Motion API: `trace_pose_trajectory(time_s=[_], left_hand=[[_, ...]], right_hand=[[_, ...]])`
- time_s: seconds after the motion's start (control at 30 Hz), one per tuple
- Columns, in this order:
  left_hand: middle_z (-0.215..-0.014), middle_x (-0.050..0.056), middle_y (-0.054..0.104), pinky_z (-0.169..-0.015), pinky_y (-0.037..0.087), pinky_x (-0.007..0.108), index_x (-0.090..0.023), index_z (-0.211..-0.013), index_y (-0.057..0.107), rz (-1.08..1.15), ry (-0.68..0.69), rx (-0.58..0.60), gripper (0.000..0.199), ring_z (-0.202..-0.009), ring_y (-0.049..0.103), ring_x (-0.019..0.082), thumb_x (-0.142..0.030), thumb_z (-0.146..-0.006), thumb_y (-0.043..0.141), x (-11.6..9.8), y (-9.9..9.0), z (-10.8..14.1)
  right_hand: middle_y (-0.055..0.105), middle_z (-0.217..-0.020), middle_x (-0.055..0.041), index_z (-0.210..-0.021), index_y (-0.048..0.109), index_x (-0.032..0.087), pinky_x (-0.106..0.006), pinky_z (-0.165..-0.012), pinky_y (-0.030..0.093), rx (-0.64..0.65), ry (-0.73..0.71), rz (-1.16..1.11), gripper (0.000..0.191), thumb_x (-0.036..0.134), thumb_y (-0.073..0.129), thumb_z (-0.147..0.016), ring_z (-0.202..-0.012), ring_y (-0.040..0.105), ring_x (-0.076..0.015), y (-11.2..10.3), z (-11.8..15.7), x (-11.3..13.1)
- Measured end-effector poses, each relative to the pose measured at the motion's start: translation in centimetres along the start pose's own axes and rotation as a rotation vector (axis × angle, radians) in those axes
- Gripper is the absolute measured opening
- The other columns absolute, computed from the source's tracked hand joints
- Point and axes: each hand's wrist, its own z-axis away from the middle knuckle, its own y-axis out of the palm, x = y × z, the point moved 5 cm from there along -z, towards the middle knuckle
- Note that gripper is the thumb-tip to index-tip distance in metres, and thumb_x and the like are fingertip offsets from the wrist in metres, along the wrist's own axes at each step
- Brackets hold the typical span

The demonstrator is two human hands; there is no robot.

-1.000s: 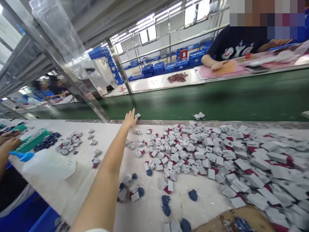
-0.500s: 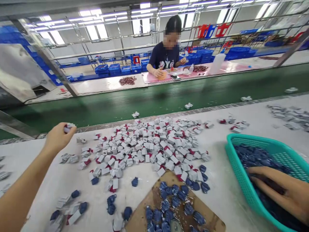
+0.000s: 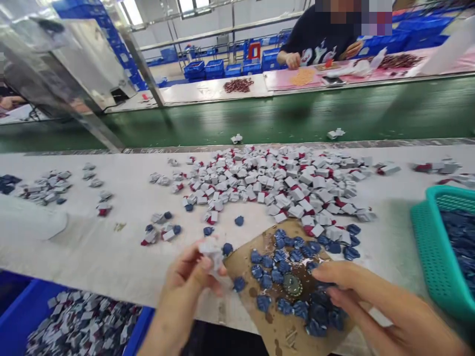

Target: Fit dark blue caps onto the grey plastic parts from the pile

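Observation:
My left hand [image 3: 193,282] pinches a light grey plastic piece [image 3: 212,252], slightly blurred, just left of a brown cardboard sheet [image 3: 248,296]. Over the right part of that sheet is my right hand [image 3: 371,296], its fingers apart beside a heap of dark blue pieces [image 3: 321,311]. Whether its fingertips touch the heap is hard to see. More small blue pieces [image 3: 276,274] lie spread on the wet-looking cardboard around a round dark disc [image 3: 293,285]. Beyond the sheet spreads a large pile of grey and dark red pieces [image 3: 274,178].
A teal basket [image 3: 430,257] of blue pieces stands at the right. Lower left, a blue bin [image 3: 144,326] holds grey, red and blue pieces. A green conveyor belt [image 3: 208,121] crosses behind the table, carrying a few grey pieces. Across it sits a co-worker [image 3: 319,39].
My left hand has come from the far left down to the cardboard, holding a grey piece. My right hand has left the basket, and a heap of blue pieces now lies beneath it. The view has shifted left and down.

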Motion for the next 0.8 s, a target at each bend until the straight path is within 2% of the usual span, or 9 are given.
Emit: trace_pose_trajectory(time_s=[0.1,0.17,0.2,0.27,0.37,0.47,0.63,0.73,0.8], left_hand=[[-0.057,0.0,0.066,-0.039,0.046,0.014,-0.019,-0.088,0.077,0.184,-0.126,0.008,0.045,-0.051,0.059,0.01,-0.044,-0.053,0.091,2.7,1.1,2.5],[-0.056,0.0,0.065,-0.04,0.048,0.014,-0.02,-0.089,0.077,0.234,-0.174,0.025,0.042,-0.05,0.059,0.01,-0.043,-0.056,0.09,4.0,1.3,3.4],[-0.056,0.0,0.066,-0.041,0.049,0.015,-0.02,-0.09,0.077,0.242,-0.186,0.037,0.041,-0.051,0.061,0.01,-0.042,-0.058,0.09,4.5,1.2,3.7],[-0.06,0.002,0.069,-0.044,0.052,0.016,-0.02,-0.09,0.076,0.242,-0.204,0.066,0.04,-0.056,0.066,0.013,-0.04,-0.058,0.09,5.4,1.0,3.8],[-0.068,0.003,0.074,-0.05,0.055,0.018,-0.02,-0.085,0.076,0.252,-0.246,0.105,0.04,-0.065,0.07,0.016,-0.036,-0.053,0.093,6.4,0.9,3.7],[-0.068,0.001,0.075,-0.054,0.054,0.016,-0.022,-0.079,0.078,0.27,-0.216,0.119,0.037,-0.061,0.067,0.011,-0.031,-0.048,0.095,6.3,1.0,3.4],[-0.066,0.0,0.075,-0.046,0.051,0.013,-0.023,-0.076,0.079,0.29,-0.227,0.126,0.036,-0.054,0.063,0.008,-0.029,-0.044,0.096,5.8,1.4,3.3],[-0.067,0.0,0.076,-0.047,0.05,0.013,-0.023,-0.075,0.079,0.331,-0.227,0.137,0.036,-0.056,0.064,0.009,-0.028,-0.043,0.096,5.8,1.7,3.3],[-0.069,0.0,0.076,-0.049,0.051,0.013,-0.023,-0.076,0.079,0.345,-0.206,0.148,0.035,-0.058,0.065,0.009,-0.026,-0.044,0.096,5.8,1.9,3.3]], right_hand=[[0.066,-0.098,-0.0001,-0.112,0.051,0.025,-0.016,-0.069,0.058,0.082,-0.118,-0.004,0.018,0.023,0.046,-0.096,-0.084,0.068,-0.0133,1.9,-2.1,2.1],[0.063,-0.081,0.0015,-0.108,0.051,0.023,-0.015,-0.048,0.049,0.079,-0.148,0.054,0.014,0.024,0.048,-0.094,-0.066,0.064,-0.0107,2.3,-2.5,2.0],[0.06,-0.074,0.0025,-0.104,0.051,0.022,-0.016,-0.043,0.044,0.094,-0.159,0.084,0.01,0.023,0.047,-0.094,-0.06,0.062,-0.0098,2.5,-2.5,1.9],[0.056,-0.068,0.003,-0.091,0.051,0.021,-0.017,-0.043,0.042,0.146,-0.194,0.113,0.01,0.023,0.043,-0.097,-0.056,0.059,-0.0094,3.0,-2.6,1.9],[0.055,-0.069,0.0014,-0.077,0.049,0.021,-0.021,-0.052,0.046,0.217,-0.28,0.134,0.031,0.024,0.032,-0.103,-0.059,0.058,-0.0108,3.7,-2.9,2.8],[0.052,-0.065,0.0007,-0.073,0.047,0.02,-0.024,-0.049,0.041,0.218,-0.34,0.19,0.037,0.021,0.027,-0.104,-0.054,0.055,-0.0121,4.1,-3.6,3.8],[0.053,-0.066,-0.0006,-0.074,0.049,0.02,-0.024,-0.049,0.043,0.226,-0.384,0.2,0.035,0.015,0.027,-0.1,-0.054,0.055,-0.0129,3.9,-3.9,4.1],[0.055,-0.068,0.0001,-0.078,0.053,0.021,-0.023,-0.048,0.045,0.296,-0.327,0.106,0.031,0.016,0.031,-0.099,-0.055,0.055,-0.0127,3.8,-3.6,3.6],[0.06,-0.079,-0.0006,-0.085,0.055,0.021,-0.02,-0.052,0.049,0.28,-0.18,0.006,0.022,0.022,0.038,-0.1,-0.067,0.061,-0.013,3.2,-3.4,3.0]])
